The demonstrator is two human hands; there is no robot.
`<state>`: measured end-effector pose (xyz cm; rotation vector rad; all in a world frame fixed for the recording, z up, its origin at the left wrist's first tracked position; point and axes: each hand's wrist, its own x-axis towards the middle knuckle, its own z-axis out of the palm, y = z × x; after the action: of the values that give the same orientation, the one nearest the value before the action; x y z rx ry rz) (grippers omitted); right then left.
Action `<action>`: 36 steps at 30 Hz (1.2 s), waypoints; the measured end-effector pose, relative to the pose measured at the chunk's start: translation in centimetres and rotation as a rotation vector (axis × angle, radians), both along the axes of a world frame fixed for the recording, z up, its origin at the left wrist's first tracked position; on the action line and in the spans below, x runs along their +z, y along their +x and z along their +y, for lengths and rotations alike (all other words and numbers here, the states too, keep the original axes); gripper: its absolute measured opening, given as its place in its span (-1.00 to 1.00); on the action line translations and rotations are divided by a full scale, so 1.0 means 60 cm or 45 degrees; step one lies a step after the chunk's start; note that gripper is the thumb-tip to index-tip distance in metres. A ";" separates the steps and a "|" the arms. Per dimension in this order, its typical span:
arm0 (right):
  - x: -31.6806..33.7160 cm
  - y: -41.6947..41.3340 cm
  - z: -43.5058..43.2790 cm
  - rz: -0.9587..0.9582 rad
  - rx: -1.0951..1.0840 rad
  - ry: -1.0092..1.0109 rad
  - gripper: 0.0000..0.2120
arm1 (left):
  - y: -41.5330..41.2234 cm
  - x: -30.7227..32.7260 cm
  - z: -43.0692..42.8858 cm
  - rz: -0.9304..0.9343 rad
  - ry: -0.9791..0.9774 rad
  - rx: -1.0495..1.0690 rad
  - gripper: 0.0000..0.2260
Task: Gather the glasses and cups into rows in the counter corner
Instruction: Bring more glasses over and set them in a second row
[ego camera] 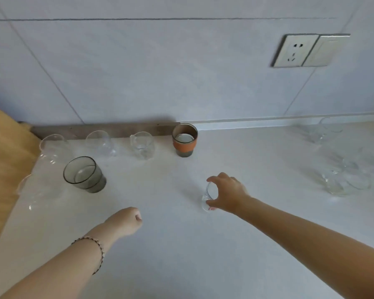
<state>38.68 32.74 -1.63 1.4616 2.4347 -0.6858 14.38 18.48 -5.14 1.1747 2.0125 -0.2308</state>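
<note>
My right hand point(228, 194) grips a small clear glass point(207, 198) near the middle of the white counter point(181, 244). My left hand point(126, 221) is curled into a fist above the counter and holds nothing. Along the back wall stand three clear glasses point(52, 143) point(99, 142) point(141, 144) and a brown cup with an orange band point(184, 140). In front of them at the left stands a smoky grey glass point(83, 174). Another clear glass point(34, 192) sits by the counter's left edge.
Several clear glasses point(341, 175) are grouped at the right side of the counter, with one more point(321, 130) near the back wall. A wooden panel point(2, 160) borders the counter on the left. A wall socket point(298, 50) is on the tiled wall.
</note>
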 end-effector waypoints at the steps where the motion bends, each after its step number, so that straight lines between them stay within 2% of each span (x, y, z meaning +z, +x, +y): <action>1: 0.001 -0.047 -0.007 0.013 0.026 0.001 -0.37 | -0.031 -0.001 -0.016 0.005 -0.012 0.024 -0.72; 9: -0.015 -0.339 -0.033 0.050 0.088 0.067 -0.38 | -0.197 -0.015 -0.083 -0.026 -0.015 0.167 -0.87; 14: -0.035 -0.397 -0.037 0.014 0.095 0.108 -0.40 | -0.219 -0.030 -0.088 -0.072 -0.010 0.145 -0.87; 18: -0.039 -0.400 -0.044 0.092 0.074 0.105 -0.30 | -0.216 -0.041 -0.084 -0.088 -0.013 0.111 -0.88; 21: -0.040 -0.370 -0.055 0.158 0.037 0.031 -0.22 | -0.202 -0.043 -0.072 -0.106 -0.019 0.065 -0.90; 23: -0.045 -0.333 -0.060 0.080 0.039 -0.005 -0.22 | -0.183 -0.042 -0.061 -0.110 -0.019 0.032 -0.90; 26: -0.055 -0.253 -0.053 -0.190 0.086 -0.107 -0.43 | -0.143 -0.039 -0.037 -0.090 -0.025 -0.047 -0.90; 29: -0.064 -0.153 -0.040 -0.354 0.002 -0.238 -0.60 | -0.086 -0.036 0.003 -0.062 -0.033 -0.159 -0.89; 36: -0.060 0.144 0.019 -0.375 -0.267 -0.286 -0.63 | 0.139 -0.022 0.133 -0.056 0.001 -0.368 -0.90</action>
<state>47.33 33.88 -5.21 1.6095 1.9400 -0.7020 22.73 26.43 -6.47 1.4573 1.8004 -0.3445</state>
